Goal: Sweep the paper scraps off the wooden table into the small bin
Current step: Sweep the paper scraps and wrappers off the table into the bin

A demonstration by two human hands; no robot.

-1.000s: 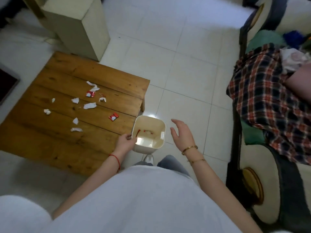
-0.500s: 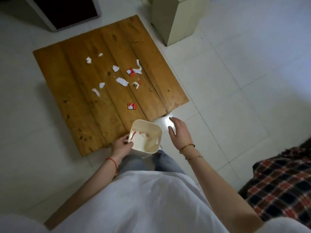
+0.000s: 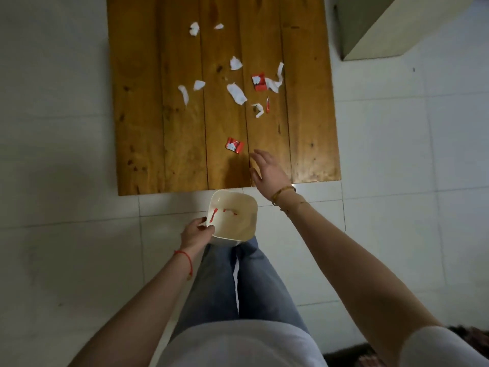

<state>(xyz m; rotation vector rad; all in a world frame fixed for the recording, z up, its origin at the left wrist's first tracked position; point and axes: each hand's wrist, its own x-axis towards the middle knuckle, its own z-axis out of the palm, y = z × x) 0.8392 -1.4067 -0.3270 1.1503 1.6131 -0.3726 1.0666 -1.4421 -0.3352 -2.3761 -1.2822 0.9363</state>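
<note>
Step in hand: setting up the first sweep. The left hand (image 3: 197,233) pinches the near-left rim of the small bin (image 3: 247,207), fingers closed around that rim, and holds the bin just below the near edge of the wooden counter (image 3: 148,128), its far rim under the edge. A few red slivers lie inside the bin.

The right hand (image 3: 270,172) hangs over the near edge of the counter, fingers spread and slightly curled, holding nothing. The nearest scrap, a red wrapper piece (image 3: 234,145), lies just beyond its fingertips. The other paper scraps (image 3: 236,92) are scattered over the middle and far boards, well apart from the edge.

Judgement: none of these scraps is swept yet. The next move calls for reaching past the far scraps, laying the palm edge flat, and drawing them toward the bin. Scraps lie left of the bin's line, so they need gathering inward first.
</note>
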